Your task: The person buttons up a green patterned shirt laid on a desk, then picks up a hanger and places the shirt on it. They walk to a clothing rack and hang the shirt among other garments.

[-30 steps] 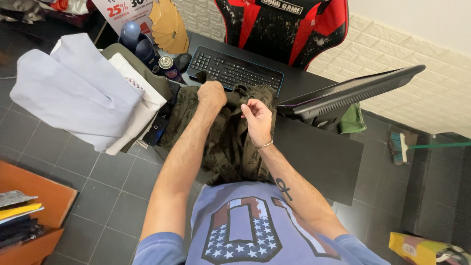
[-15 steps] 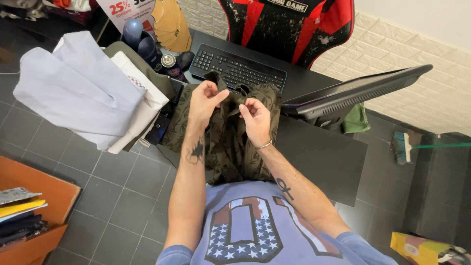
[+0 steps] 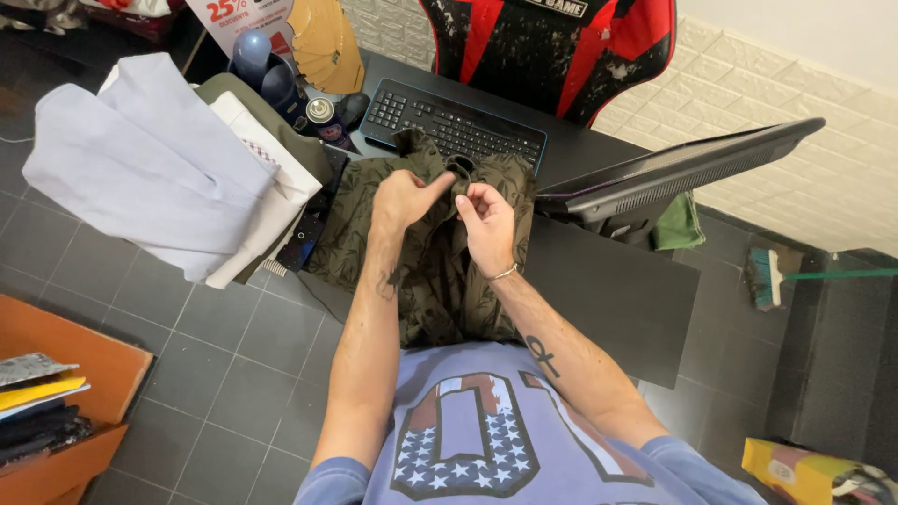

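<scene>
An olive green patterned shirt (image 3: 440, 281) lies spread on the black desk (image 3: 617, 290), its collar end toward the keyboard and its lower part hanging over the desk's near edge. My left hand (image 3: 404, 194) and my right hand (image 3: 488, 223) meet over the shirt's upper middle, close below the collar. The fingers of both hands pinch the fabric at the front opening, thumbs pointing toward each other. What sits between the fingertips is too small to tell.
A black keyboard (image 3: 449, 126) lies behind the shirt, a tilted monitor (image 3: 683, 173) to the right. A stack of folded white and pale garments (image 3: 159, 178) sits at the desk's left end, with bottles and a can (image 3: 318, 112) behind. A red and black chair (image 3: 552, 47) stands beyond. An orange shelf (image 3: 56, 421) is at lower left.
My left hand has moved from the collar's left side toward the middle, and now meets my right hand on the shirt's front. The right hand has hardly shifted.
</scene>
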